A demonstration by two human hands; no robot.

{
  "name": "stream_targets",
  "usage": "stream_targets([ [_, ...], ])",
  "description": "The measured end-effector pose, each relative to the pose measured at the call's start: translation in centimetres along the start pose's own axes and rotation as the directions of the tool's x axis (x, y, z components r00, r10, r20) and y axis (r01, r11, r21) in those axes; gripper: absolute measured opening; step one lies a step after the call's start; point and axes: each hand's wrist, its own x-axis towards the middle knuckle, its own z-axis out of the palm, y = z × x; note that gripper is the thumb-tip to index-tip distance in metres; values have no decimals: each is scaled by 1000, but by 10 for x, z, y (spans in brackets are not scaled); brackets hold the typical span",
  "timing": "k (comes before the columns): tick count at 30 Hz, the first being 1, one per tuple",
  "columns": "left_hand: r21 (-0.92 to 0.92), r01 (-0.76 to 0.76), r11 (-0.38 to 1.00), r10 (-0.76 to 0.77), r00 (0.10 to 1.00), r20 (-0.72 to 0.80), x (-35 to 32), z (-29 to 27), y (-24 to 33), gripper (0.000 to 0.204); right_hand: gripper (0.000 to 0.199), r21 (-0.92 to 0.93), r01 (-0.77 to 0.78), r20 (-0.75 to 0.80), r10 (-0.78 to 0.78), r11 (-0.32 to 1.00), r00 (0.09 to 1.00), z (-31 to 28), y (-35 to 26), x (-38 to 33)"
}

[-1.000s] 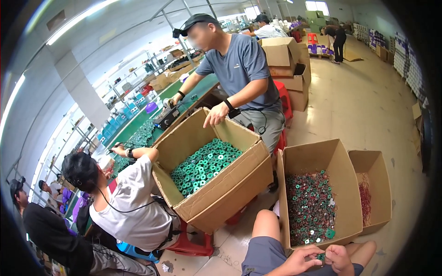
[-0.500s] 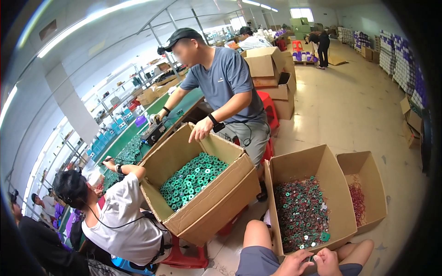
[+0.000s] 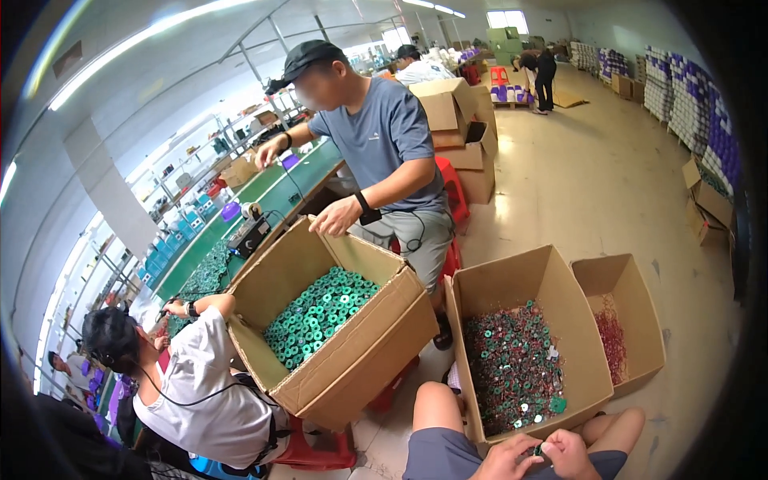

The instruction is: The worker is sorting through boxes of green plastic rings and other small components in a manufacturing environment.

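A: State the grip.

B: Left hand (image 3: 510, 458) and right hand (image 3: 570, 454) stand close together, thumbs and fingertips narrowed on one part (image 3: 538, 451). The part is small and dark green. It sits between the two sets of fingertips, which partly cover it.

A: How will it handle?

B: Judged by appearance: light, stiff and easily dropped because of its size. Whether it is slippery or brittle cannot be told from this view. Take hold at the rim, one thumb-and-finger pinch on each side, with light pressure.

A: Give the counts.

B: Held part: one. Hands on it: two. Open boxes nearby: three.
- Ahead and left of the grip, well apart: disc box (image 3: 360, 352), one heap of green discs (image 3: 320, 316), too many to count. One co-worker's hand (image 3: 336, 216) rests at its rim.
- Ahead and right of the grip: wire box (image 3: 636, 296), one heap of red wires (image 3: 612, 348), strands not countable.
- Just ahead of the grip: mixed box (image 3: 574, 320), discs and wires together, with several pale pieces (image 3: 553, 352); exact numbers not countable.
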Motion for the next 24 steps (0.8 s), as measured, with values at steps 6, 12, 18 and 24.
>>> stream_targets([
  [6,-72,197,978,-197,980,9,-7,6,-13,30,16,6,61,2,-61,998,998,-2,-21,0],
  [12,-2,147,989,-146,986,83,0,7,-17,29,11,103,-77,-41,82,992,996,10,44,17],
  [18,-44,340,940,-337,940,54,-1,-8,-20,35,14,220,-109,99,88,969,991,-9,10,3],
  [24,-38,389,920,-382,915,129,-22,-10,-50,40,12,331,-78,-70,107,940,992,-10,75,27],
])
